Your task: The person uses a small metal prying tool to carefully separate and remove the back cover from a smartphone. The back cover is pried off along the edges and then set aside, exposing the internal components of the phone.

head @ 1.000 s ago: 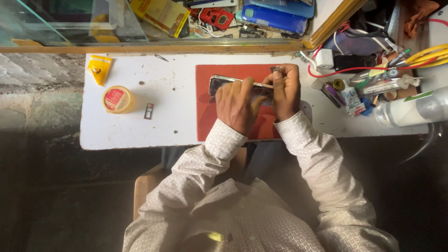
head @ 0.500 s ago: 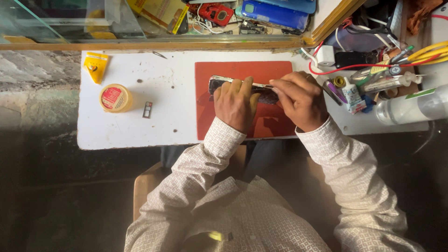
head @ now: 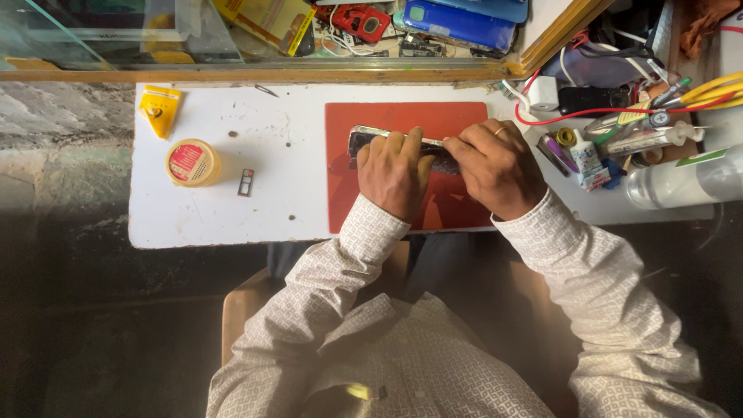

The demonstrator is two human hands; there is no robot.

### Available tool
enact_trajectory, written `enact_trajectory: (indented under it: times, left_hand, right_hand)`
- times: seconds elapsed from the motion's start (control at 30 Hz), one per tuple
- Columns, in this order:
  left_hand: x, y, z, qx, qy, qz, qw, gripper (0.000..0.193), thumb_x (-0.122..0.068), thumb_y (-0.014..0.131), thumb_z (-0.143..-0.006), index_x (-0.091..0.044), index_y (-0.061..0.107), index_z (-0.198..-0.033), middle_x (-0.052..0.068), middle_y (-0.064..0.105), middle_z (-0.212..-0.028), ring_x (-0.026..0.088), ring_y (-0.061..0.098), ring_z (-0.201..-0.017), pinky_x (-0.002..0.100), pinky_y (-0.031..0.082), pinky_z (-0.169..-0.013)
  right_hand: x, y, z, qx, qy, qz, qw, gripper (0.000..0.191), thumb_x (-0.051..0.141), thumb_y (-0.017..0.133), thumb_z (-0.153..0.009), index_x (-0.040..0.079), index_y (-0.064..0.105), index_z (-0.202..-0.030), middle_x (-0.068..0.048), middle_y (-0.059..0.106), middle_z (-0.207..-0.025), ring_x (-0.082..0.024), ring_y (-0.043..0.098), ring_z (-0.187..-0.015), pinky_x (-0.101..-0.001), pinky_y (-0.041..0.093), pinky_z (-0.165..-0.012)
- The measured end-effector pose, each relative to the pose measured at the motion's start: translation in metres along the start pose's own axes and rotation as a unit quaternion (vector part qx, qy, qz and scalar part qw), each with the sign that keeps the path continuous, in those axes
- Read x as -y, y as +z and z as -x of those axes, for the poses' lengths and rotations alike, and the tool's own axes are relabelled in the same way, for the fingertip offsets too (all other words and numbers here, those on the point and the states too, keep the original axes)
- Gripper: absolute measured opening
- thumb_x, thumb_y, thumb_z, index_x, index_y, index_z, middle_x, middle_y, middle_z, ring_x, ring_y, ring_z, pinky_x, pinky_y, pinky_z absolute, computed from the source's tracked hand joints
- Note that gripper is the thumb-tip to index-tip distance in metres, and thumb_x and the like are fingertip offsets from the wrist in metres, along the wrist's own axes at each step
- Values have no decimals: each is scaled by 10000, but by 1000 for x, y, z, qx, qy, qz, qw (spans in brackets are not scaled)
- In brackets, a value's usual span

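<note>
Head view, looking straight down: your left hand presses down on a phone lying lengthwise on the red mat. The fingers curl over the phone's near edge and middle, so the grip is closed on the phone, clamping it to the mat. Your right hand sits just beside the left, at the phone's right end, fingers bunched together at the edge. Its grip is pinched tight, but you cannot tell whether it pinches a small tool or the phone itself; the fingertips hide that. A ring shows on one right finger.

The phone lies across the upper part of the mat, silver rim showing at its left end, the rest mostly covered by both hands. The mat sits right of centre on the white surface.

Left of the mat, well apart from the hands: a small dark rectangular part, a round yellow tin with a red lid label, and a yellow packet near the far left corner.

Right of the mat is clutter: a white charger block with a red cable, small bottles and tubes, a clear plastic bottle lying on its side. Along the far edge is a wooden rail, with a glass case behind it.

Both sleeves are white and patterned.
</note>
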State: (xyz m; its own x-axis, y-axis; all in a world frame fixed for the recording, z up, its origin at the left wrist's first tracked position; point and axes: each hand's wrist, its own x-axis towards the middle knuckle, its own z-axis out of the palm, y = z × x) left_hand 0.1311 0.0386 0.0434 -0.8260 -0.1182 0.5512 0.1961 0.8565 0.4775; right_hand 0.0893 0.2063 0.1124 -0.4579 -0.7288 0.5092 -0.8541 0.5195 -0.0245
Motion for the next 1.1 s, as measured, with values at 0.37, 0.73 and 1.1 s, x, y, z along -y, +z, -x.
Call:
enact_trajectory:
  times: [0.37,0.73,1.1]
  left_hand:
    - [1,-1,4,22,-2,-13,1000,535,-259,850,-785,-69,671,-1253,31,603,-905,224,576,-855,413,442,-802]
    - [6,4,2,7,37,-29,999,573,-305,838,-813,-48,646,-1288,53,579,-905,231,545,-827,414,410,-766]
    - [7,7,1,11,43,-38,998,545,-390,775,-884,-58,649,-1298,39,514,-842,217,497,-776,402,362,-739]
  right_hand:
    - [-36,-3,-23,165,85,-185,965,159,15,714,-810,18,771,-959,-134,674,-798,-322,662,-747,-422,516,-676]
    - [-26,-1,-12,103,84,-114,985,154,-11,695,-825,16,754,-964,-140,638,-830,-339,646,-799,-435,521,-736]
    - [5,-11,0,57,-18,77,995,307,-63,655,-717,-19,683,-1019,-88,587,-895,-271,588,-867,-404,469,-812]
